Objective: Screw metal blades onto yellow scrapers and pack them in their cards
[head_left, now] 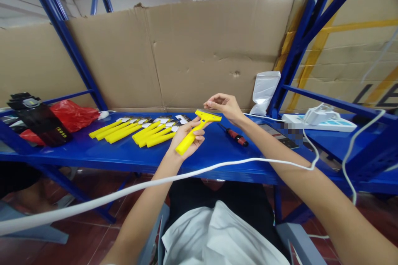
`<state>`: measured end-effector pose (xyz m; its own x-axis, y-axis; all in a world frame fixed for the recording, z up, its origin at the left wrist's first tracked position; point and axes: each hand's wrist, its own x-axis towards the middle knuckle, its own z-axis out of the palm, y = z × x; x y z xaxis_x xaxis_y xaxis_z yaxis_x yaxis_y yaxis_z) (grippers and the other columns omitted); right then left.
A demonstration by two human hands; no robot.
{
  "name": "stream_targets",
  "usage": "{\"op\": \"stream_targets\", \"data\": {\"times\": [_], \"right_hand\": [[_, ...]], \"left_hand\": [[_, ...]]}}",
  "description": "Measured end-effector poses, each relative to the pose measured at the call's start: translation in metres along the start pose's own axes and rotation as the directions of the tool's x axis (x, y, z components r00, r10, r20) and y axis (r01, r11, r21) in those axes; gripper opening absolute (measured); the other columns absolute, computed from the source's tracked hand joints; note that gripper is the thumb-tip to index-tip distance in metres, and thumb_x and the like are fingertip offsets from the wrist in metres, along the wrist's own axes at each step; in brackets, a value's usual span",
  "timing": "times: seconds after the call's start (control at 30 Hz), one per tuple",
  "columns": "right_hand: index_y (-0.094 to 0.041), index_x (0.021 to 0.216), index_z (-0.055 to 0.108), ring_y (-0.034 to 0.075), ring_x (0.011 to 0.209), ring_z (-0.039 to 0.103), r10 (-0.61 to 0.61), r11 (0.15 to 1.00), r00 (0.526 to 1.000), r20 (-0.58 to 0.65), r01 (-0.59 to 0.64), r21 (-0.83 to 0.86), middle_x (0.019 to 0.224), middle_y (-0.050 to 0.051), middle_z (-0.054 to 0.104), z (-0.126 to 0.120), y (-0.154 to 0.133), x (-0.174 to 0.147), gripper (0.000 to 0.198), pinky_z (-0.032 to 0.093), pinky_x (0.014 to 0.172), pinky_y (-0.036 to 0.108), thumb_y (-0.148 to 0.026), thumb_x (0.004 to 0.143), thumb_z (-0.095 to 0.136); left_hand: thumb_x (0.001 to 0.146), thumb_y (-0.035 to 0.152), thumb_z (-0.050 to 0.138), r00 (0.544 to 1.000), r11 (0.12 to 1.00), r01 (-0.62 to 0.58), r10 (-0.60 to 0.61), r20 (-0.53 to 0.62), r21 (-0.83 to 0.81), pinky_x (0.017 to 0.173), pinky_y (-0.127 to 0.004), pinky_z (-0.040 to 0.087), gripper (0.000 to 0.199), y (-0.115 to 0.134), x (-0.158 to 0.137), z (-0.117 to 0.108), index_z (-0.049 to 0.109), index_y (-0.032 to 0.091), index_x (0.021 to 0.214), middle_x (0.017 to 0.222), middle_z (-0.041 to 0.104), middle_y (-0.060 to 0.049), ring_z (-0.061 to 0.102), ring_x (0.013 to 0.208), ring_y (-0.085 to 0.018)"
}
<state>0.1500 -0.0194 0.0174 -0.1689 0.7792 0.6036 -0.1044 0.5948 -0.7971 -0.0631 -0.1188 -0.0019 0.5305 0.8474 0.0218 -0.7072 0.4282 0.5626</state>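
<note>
A yellow scraper point(185, 142) with a T-shaped head rests in my left hand point(178, 138), its fingers wrapped around the handle and its head pointing up and away. Just above the head, my right hand point(229, 107) has thumb and fingertips pinched together. Whatever those fingertips hold, if anything, is too small to make out. Left of my hands, several more yellow scrapers point(120, 135) lie side by side in two groups on the blue table point(115, 159), with white and dark pieces at their far ends. A red and black screwdriver point(236, 137) lies below my right forearm.
A white cable point(186, 177) crosses in front of my forearms. At right are a phone point(276, 134), a power strip point(329, 123) with a charger and a white plastic bag point(266, 91). A black bottle point(43, 124) and red bag point(74, 112) stand left; cardboard point(199, 49) walls the back.
</note>
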Motion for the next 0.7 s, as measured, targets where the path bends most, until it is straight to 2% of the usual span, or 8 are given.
{"op": "stream_targets", "data": {"times": [0.1,0.3,0.7], "right_hand": [[-0.021,0.091,0.086,0.024,0.101,0.082,0.047,0.999,0.995,0.087,-0.045,-0.027,0.108,0.010,0.089,0.002,-0.003,-0.002,0.049,0.065,0.097,0.038,-0.062,0.071,0.105],[-0.022,0.084,0.088,0.025,0.103,0.081,0.134,0.991,0.960,0.247,-0.130,-0.033,0.124,0.009,0.086,0.006,-0.001,-0.005,0.041,0.066,0.091,0.037,-0.056,0.071,0.105],[-0.021,0.082,0.084,0.021,0.097,0.077,0.064,0.993,0.970,0.237,-0.037,-0.114,0.117,0.009,0.082,0.012,0.003,-0.005,0.044,0.064,0.089,0.036,-0.061,0.075,0.100]], "left_hand": [[0.102,0.004,0.056,1.000,1.000,0.008,-0.008,-0.008,0.012,0.048,-0.014,0.049,0.043,0.000,0.000,0.000,0.062,0.024,0.139,0.142,0.074,-0.016,0.052,0.051,-0.001],[0.103,0.005,0.056,1.000,1.000,0.016,-0.016,-0.011,0.006,0.049,-0.014,0.048,0.039,0.001,0.002,0.000,0.064,0.024,0.136,0.138,0.074,-0.014,0.052,0.051,-0.001],[0.102,0.003,0.056,1.000,1.000,0.012,-0.012,0.002,-0.007,0.050,-0.014,0.048,0.033,-0.001,0.006,-0.007,0.064,0.022,0.129,0.121,0.073,-0.010,0.054,0.052,-0.001]]}}
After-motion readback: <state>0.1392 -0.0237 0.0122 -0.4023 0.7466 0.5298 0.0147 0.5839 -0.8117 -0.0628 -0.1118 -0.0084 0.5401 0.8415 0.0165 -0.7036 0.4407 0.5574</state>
